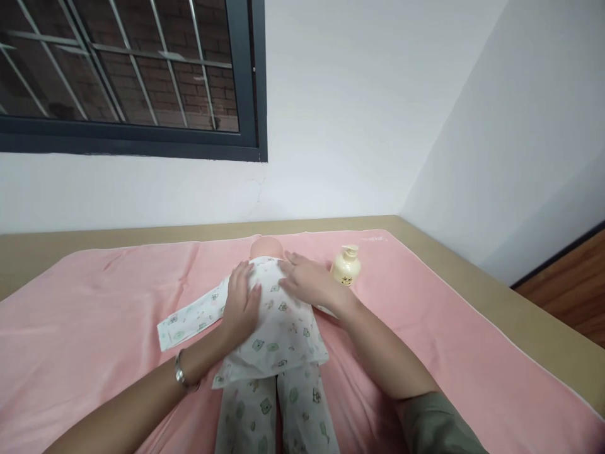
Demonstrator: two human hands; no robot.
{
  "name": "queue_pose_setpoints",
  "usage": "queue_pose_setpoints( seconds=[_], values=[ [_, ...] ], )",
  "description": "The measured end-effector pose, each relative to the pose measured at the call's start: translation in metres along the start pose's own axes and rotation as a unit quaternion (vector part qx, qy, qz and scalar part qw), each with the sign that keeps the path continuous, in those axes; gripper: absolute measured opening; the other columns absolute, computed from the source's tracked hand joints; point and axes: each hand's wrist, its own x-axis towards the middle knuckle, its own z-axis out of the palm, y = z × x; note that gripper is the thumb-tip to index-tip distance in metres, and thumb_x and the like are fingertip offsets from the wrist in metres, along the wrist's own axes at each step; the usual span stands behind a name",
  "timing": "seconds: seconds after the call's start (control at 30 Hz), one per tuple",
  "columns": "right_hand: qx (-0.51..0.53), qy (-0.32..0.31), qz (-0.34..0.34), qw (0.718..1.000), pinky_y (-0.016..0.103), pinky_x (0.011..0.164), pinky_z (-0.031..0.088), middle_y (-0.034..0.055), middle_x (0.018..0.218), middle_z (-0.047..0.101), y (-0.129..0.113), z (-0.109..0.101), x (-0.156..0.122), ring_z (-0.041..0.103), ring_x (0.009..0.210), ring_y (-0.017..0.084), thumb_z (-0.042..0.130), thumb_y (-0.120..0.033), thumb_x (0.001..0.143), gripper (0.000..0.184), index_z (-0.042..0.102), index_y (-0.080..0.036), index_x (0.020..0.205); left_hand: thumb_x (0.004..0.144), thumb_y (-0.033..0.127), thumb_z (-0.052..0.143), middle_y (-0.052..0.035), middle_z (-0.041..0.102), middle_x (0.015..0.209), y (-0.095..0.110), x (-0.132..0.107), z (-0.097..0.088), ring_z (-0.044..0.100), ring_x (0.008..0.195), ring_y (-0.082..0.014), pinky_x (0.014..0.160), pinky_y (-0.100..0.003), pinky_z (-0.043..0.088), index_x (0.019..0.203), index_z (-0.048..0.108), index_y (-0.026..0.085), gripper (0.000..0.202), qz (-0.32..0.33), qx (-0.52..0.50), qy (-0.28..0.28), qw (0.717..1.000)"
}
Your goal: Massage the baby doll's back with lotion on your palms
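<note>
A baby doll lies on the bed, the top of its bare head [266, 246] showing past the collar. It is dressed in a white printed pajama top [278, 334] and matching pajama pants [302, 410]. My left hand [242, 299] rests on the top's left shoulder, fingers stretched out. On the opposite shoulder lies my right hand [307, 277], flat with its fingers extended. The left sleeve [193, 318] spreads out to the side; the other sleeve is mostly hidden under my right forearm. Neither hand grips anything I can see.
A cream pump bottle [347, 265] stands just right of my right hand. The pink sheet [118, 302] covers most of the tan bed surface [454, 277]. White walls [340, 126] rise behind and at right, with a barred window [142, 69] at upper left.
</note>
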Motion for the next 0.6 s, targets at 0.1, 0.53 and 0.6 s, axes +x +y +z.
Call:
queue_pose_setpoints(
  seconds=[0.1,0.53,0.6],
  values=[
    [0.025,0.084,0.051,0.995,0.046,0.117,0.033,0.0116,0.156,0.041,0.013,-0.046,-0.026,0.038,0.144,0.028,0.044,-0.039,0.099,0.054,0.043,-0.019,0.15,0.099,0.043,0.039,-0.0082,0.052,0.145,0.049,0.004,0.001,0.036,0.144,-0.0277,0.124,-0.051,0.018,0.127,0.06,0.025,0.039,0.064,-0.109,-0.091,0.988],
    [-0.122,-0.064,0.226,0.964,0.04,0.113,0.029,0.0185,0.132,0.061,0.038,-0.082,-0.055,0.056,0.125,0.025,0.034,-0.008,0.093,0.035,0.06,-0.01,0.116,0.099,0.047,0.031,-0.0233,0.048,0.145,0.133,0.091,0.111,0.056,0.129,-0.0235,0.093,-0.031,0.055,0.147,0.036,0.008,0.062,-0.502,-0.587,-0.142,0.62],
    [-0.163,-0.063,0.236,0.956,0.039,0.111,0.029,0.0157,0.117,0.067,0.035,-0.081,-0.051,0.064,0.109,0.023,0.036,-0.003,0.088,0.033,0.063,-0.011,0.105,0.099,0.046,0.031,-0.0223,0.047,0.147,0.132,0.088,0.113,0.055,0.131,-0.0225,0.092,-0.028,0.054,0.147,0.037,0.007,0.062,-0.511,-0.587,-0.14,0.612]
  ],
)
